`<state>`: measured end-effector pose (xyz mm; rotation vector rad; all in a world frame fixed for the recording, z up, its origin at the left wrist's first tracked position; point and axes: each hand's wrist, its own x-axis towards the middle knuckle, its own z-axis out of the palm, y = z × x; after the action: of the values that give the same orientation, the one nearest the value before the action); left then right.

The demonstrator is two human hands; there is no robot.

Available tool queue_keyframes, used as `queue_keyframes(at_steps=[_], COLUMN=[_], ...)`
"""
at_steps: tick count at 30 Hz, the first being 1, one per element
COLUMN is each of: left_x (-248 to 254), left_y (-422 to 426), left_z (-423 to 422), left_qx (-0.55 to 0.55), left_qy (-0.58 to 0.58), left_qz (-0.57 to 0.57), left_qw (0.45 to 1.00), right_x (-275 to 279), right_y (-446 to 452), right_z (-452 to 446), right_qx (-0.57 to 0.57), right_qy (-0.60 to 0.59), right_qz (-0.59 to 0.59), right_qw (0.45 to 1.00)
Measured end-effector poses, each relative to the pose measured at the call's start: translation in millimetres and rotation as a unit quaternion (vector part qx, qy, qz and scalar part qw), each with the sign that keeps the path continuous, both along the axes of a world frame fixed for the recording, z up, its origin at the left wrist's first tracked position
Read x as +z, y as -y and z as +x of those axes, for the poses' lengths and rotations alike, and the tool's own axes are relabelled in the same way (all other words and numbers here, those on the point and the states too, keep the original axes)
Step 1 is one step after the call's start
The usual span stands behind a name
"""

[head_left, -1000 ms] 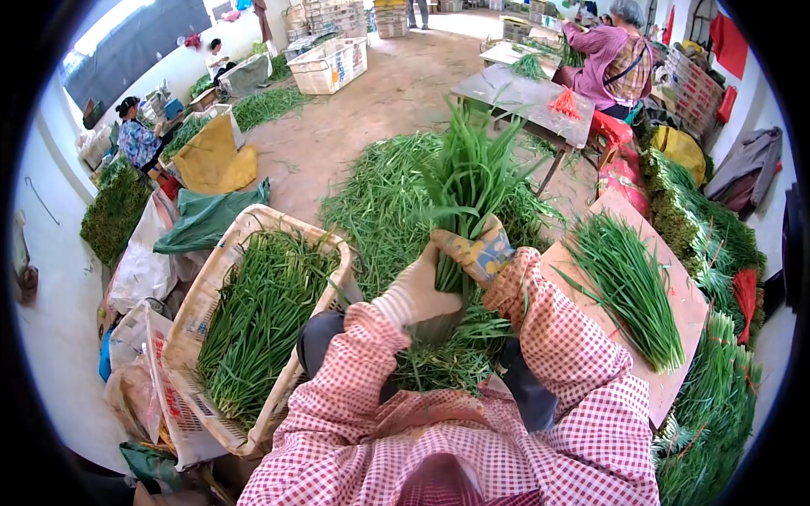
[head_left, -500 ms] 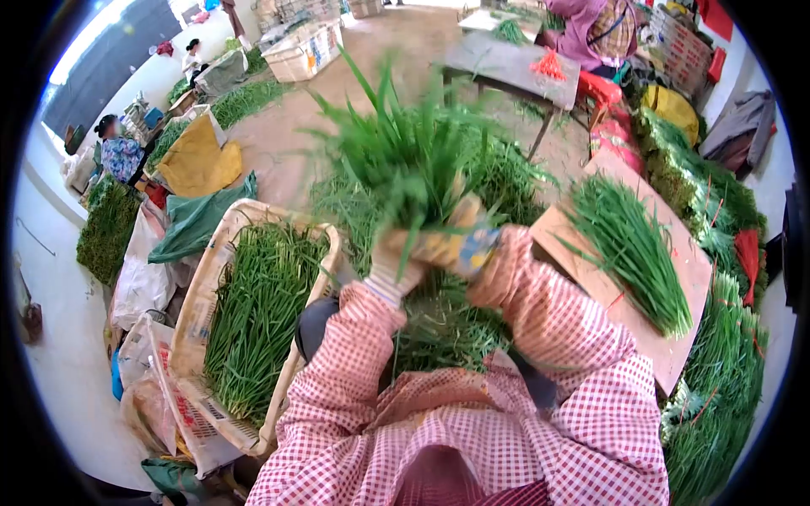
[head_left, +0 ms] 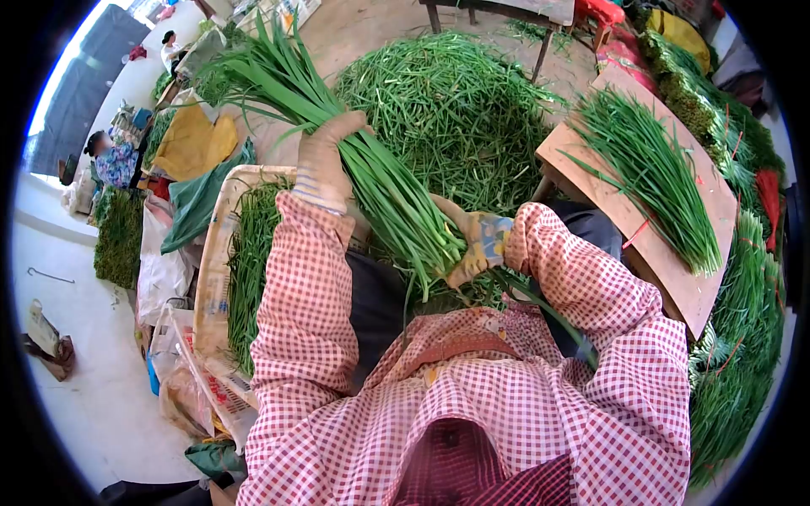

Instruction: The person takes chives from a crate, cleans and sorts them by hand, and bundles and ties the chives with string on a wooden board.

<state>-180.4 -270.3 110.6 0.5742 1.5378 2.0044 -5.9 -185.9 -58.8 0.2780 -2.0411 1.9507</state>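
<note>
A long bunch of garlic chives slants across my lap, leaf tips to the upper left and pale stem ends to the lower right. My left hand, in a tan glove, is closed round its middle. At the stem ends is my right hand, in a glove with a blue and yellow pattern, its fingers closed against the stems. A few long green blades trail from behind the right hand over my sleeve. Beyond both hands lies a large heap of loose chive leaves.
To my left stands a plastic crate of chives. On my right, a board carries a pile of chives, with tied bundles beside it. A table is ahead. Two people sit at the far left, one in a patterned top.
The bunch was upright and blurred in front of me; now it lies slanted, tips to the left. My left hand has moved up and left along it, and my right hand is lower, at the stems.
</note>
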Motion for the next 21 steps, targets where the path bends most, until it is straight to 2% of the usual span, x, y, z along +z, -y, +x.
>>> queue_keyframes(at_steps=[1,2,4,5,7,8,9,11,13,14,15,17,18,19,21], left_x=[-3.6,-6.3,-10.8,-12.0,-10.0,-11.1,-10.5,-18.6,-21.0,-35.9,-36.7,-33.6,-32.7,-36.0,-53.4], left_y=[-1.4,-2.8,-3.9,-4.2,-6.5,-9.0,-11.0,-12.0,-14.9,-13.1,-8.5,-3.0,0.8,3.3,4.0], left_z=[-3.6,-6.3,-14.9,-20.3,-23.2,-20.6,-20.1,-28.4,-29.6,-52.7,-64.8,-83.1,-88.2,-94.6,-106.2], left_qx=[-0.012,0.016,0.032,0.046,0.057,0.076,0.095,0.083,0.135,0.126,0.125,0.164,0.167,0.167,0.161], left_qy=[0.014,0.035,0.031,0.026,0.051,0.075,0.098,0.095,0.101,0.055,0.057,0.228,0.210,0.208,0.088], left_qz=[0.006,-0.002,-0.015,-0.024,-0.037,-0.037,-0.036,-0.033,-0.026,-0.042,-0.040,0.063,0.069,0.071,0.061], left_qw=[1.000,0.999,0.999,0.998,0.996,0.994,0.990,0.992,0.985,0.990,0.990,0.958,0.961,0.961,0.981], right_x=[-14.3,-26.0,-10.1,18.7,29.4,36.0,40.9,48.1,59.7,67.3,69.7,42.4,63.6,59.2,48.8], right_y=[0.7,1.8,2.8,0.7,-4.3,-1.2,-0.6,-1.8,-4.5,-2.4,-0.1,1.6,0.4,-8.5,-18.1], right_z=[-3.7,-8.4,8.9,31.5,37.6,42.1,45.8,58.0,77.0,87.9,99.0,122.1,140.4,148.5,141.1], right_qx=[0.025,0.049,-0.038,-0.141,-0.143,-0.189,-0.187,-0.222,-0.216,-0.210,-0.204,-0.336,-0.306,-0.301,-0.363], right_qy=[0.084,0.163,0.231,0.187,0.275,0.269,0.267,0.194,0.183,0.164,0.145,0.082,0.232,0.173,0.102], right_qz=[-0.191,-0.372,-0.177,0.212,0.269,0.294,0.295,0.298,0.268,0.224,0.181,0.043,-0.254,-0.319,-0.361], right_qw=[0.978,0.912,0.956,0.949,0.912,0.897,0.898,0.908,0.921,0.937,0.951,0.937,0.888,0.882,0.853])
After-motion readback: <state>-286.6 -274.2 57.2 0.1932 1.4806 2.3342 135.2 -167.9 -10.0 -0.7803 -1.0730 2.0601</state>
